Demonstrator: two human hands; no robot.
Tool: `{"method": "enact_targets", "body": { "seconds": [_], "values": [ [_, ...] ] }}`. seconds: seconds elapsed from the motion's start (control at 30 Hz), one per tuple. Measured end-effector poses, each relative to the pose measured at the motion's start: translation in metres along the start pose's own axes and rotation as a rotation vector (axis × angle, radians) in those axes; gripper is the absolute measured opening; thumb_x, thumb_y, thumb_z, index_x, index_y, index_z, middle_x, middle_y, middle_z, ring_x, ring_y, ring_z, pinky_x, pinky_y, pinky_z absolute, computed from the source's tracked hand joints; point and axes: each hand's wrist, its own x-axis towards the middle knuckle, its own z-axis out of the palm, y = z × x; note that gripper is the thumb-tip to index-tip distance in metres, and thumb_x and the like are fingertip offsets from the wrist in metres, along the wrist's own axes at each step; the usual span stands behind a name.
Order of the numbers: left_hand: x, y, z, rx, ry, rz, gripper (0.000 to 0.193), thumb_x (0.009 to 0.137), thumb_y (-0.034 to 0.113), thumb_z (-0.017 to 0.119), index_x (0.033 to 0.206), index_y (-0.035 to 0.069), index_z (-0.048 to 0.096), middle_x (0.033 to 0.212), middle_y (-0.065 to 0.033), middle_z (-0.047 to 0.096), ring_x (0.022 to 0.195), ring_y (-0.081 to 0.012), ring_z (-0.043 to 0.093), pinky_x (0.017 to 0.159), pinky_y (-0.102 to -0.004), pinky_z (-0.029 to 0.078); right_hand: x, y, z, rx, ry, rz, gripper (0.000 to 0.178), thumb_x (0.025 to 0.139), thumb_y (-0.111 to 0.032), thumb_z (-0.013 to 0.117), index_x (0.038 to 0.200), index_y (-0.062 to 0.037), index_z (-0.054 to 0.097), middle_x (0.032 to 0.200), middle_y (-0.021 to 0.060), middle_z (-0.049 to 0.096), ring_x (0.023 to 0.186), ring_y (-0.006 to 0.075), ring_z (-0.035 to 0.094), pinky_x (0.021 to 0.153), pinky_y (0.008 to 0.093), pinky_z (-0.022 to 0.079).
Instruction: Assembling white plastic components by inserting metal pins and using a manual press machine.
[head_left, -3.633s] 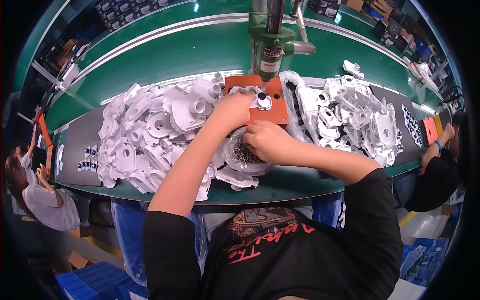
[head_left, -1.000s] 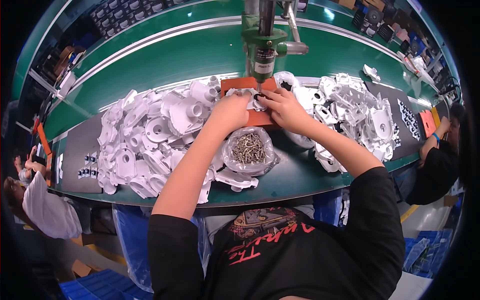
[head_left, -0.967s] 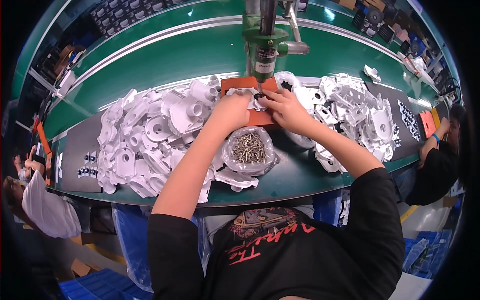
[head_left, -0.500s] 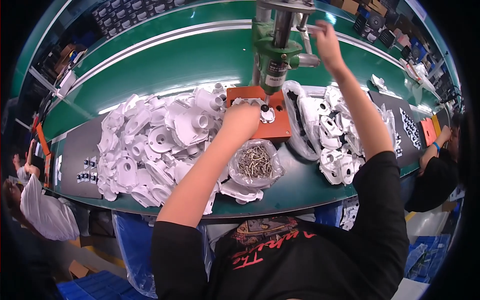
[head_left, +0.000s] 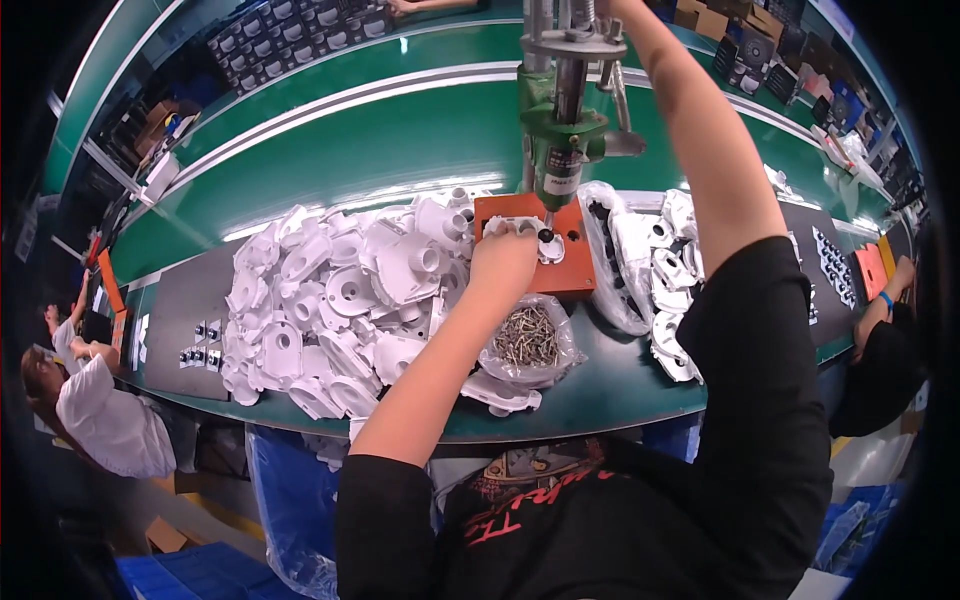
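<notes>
My left hand (head_left: 503,262) is closed on a white plastic part (head_left: 551,251) lying on an orange block (head_left: 572,275); its fingertips are partly hidden. A black round piece (head_left: 545,236) shows at the part, directly under the tip of a green bench press (head_left: 561,160). My right forearm (head_left: 690,105) stretches up beside the press, and the hand itself is cut off by the top edge. Just below the block sits a clear plastic bag of screws (head_left: 527,338), close to my left wrist.
A large heap of white plastic parts (head_left: 350,290) lies to the left. More white parts (head_left: 672,270) and a bag of black pieces (head_left: 612,250) lie to the right. Small fittings stand on a grey mat (head_left: 180,345). Co-workers sit at both sides.
My right hand has gone up and out of the picture, from beside the press's upper part. The left hand stays on the white part. The whole view has shifted slightly.
</notes>
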Motion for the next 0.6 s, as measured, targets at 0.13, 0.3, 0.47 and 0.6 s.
{"method": "enact_targets", "body": {
  "seconds": [0.13,0.3,0.47,0.6],
  "values": [
    [-0.004,-0.008,-0.002,0.045,0.068,0.03,0.012,0.076,0.012,0.052,0.073,0.003,0.057,0.07,-0.0143,0.062,0.067,-0.0281,0.064,0.055,-0.0393,0.052,0.013,-0.04,-0.096,0.75,-0.026,0.129,0.026,0.073,-0.02,0.052,0.052,-0.0059,0.057,0.052,0.0101,0.055,0.053,0.0212,0.058,0.045,0.034,0.044],
    [0.008,0.006,-0.019,-0.021,-0.186,0.02,0.01,0.073,0.008,0.052,0.077,0.002,0.059,0.079,-0.0172,0.064,0.08,-0.0275,0.063,0.066,-0.0375,0.052,-0.045,-0.085,-0.223,1.171,-0.691,-0.074,0.041,0.088,-0.029,0.046,0.05,-0.0147,0.039,0.044,-0.0026,0.033,0.04,0.0098,0.036,0.044,0.0255,0.034],
    [-0.003,-0.014,-0.013,0.039,-0.142,-0.013,0.013,0.072,0.007,0.053,0.081,0.0,0.059,0.083,-0.0192,0.065,0.086,-0.0304,0.063,0.069,-0.0397,0.052,-0.19,-0.133,-0.22,0.379,-1.585,-0.959,0.035,0.077,-0.034,0.062,0.055,-0.0076,0.058,0.044,0.0061,0.051,0.04,0.0249,0.053,0.039,0.0333,0.04],
    [0.008,0.001,-0.018,0.005,-0.159,0.057,0.011,0.072,0.007,0.052,0.078,0.0,0.059,0.082,-0.0217,0.064,0.086,-0.0329,0.064,0.069,-0.0412,0.052,-0.271,-0.127,-0.215,0.245,-1.329,-0.746,0.04,0.073,-0.033,0.061,0.044,-0.0072,0.051,0.044,0.0088,0.051,0.043,0.0284,0.055,0.038,0.0376,0.041]
  ]
}}
